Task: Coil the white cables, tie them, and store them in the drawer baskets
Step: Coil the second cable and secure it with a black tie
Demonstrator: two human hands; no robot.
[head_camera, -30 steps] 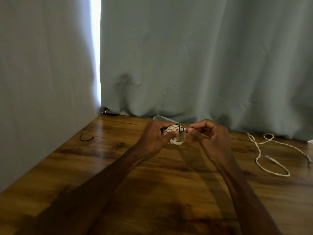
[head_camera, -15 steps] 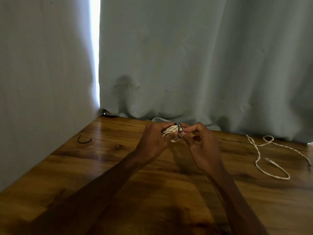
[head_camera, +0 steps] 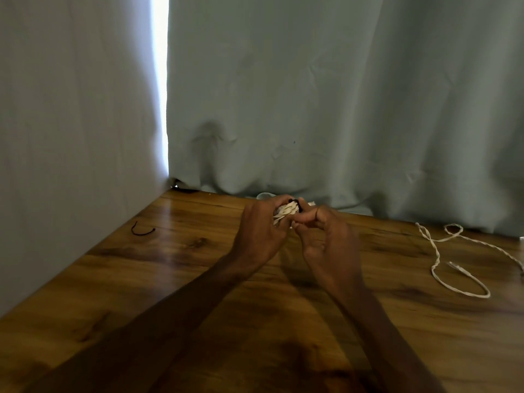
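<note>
Left hand (head_camera: pixel 261 231) grips the coiled white cable bundle (head_camera: pixel 284 213). Right hand (head_camera: pixel 330 236), right beside it, pinches the thin black tie (head_camera: pixel 295 203) on the bundle's right end.

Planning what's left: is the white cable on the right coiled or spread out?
Spread out: the white cable lies in loose loops on the table.

**Hands close in, coil squeezed flat**

The right hand (head_camera: pixel 329 236) moves left until its curled fingers press against the left hand (head_camera: pixel 261 234); the gap seen between them a second ago is gone. The coiled white cable (head_camera: pixel 285 212) no longer hangs as a round loop below the fingers. It is now bunched into the left hand's grip, with only a few flattened strands showing. The black tie (head_camera: pixel 295 202), earlier a loop with a tail, now sits as a tight dark knot on top, pinched by the right fingertips.
</note>
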